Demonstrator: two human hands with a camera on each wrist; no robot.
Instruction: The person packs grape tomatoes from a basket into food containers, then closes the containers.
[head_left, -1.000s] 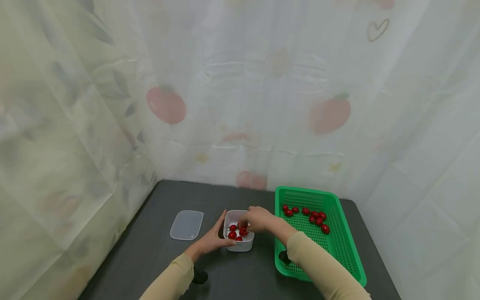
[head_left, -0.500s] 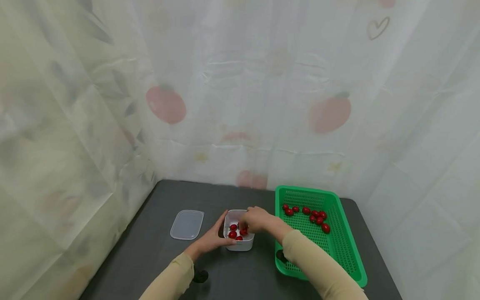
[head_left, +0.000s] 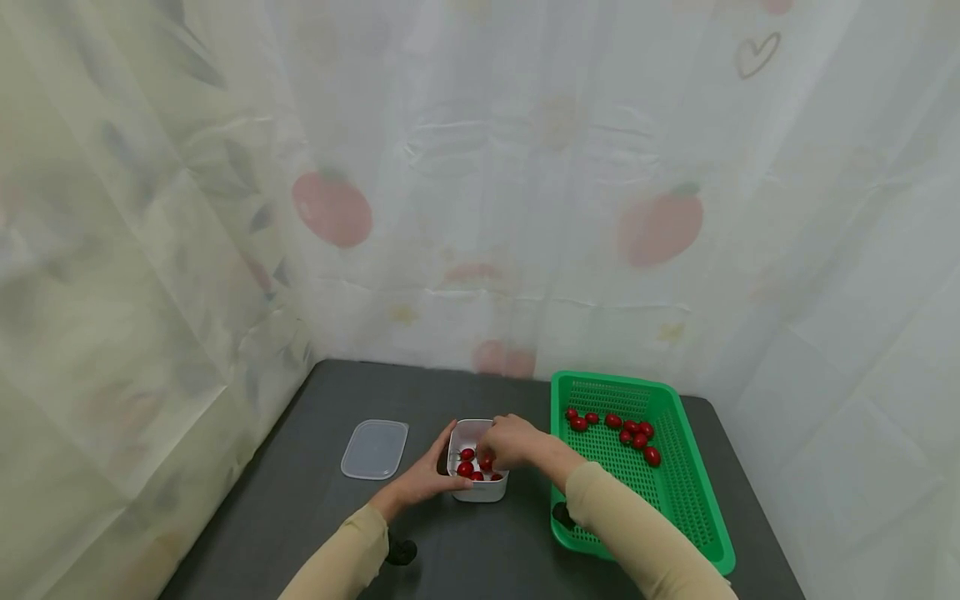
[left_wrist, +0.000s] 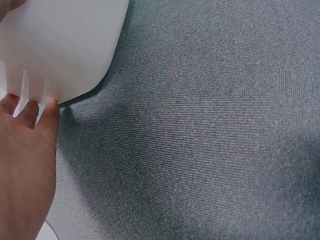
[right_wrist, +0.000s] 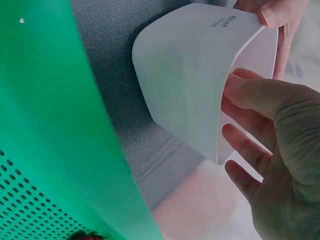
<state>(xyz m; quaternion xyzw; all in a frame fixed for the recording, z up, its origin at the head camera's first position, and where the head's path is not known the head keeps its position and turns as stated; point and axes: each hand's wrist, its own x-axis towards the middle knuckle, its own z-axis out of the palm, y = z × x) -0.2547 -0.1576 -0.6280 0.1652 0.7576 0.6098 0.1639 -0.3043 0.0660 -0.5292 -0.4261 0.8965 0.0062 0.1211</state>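
A small white plastic box (head_left: 480, 493) stands mid-table with several red cherry tomatoes (head_left: 465, 469) inside. My left hand (head_left: 426, 478) grips it, thumb over the near corner and fingers along the left wall. In the left wrist view, fingertips of that hand (left_wrist: 25, 160) press against the box wall (left_wrist: 65, 45). My right hand (head_left: 512, 442) reaches over the right rim, its bent fingers down inside beside a tomato (head_left: 486, 463). The right wrist view shows the thumb (right_wrist: 250, 92) at the rim; whether the fingers pinch a tomato, I cannot tell.
A green perforated basket (head_left: 701, 492) stands at right, under my right forearm, with several cherry tomatoes (head_left: 632, 433) towards its far end. A translucent lid (head_left: 374, 450) lies flat left of the box. Patterned curtains (head_left: 480, 208) hang behind the dark table (head_left: 300, 483).
A tomato now shows in the box's near right corner, where none showed before. My right fingers have shifted slightly inside the box. The left hand and box stay put.
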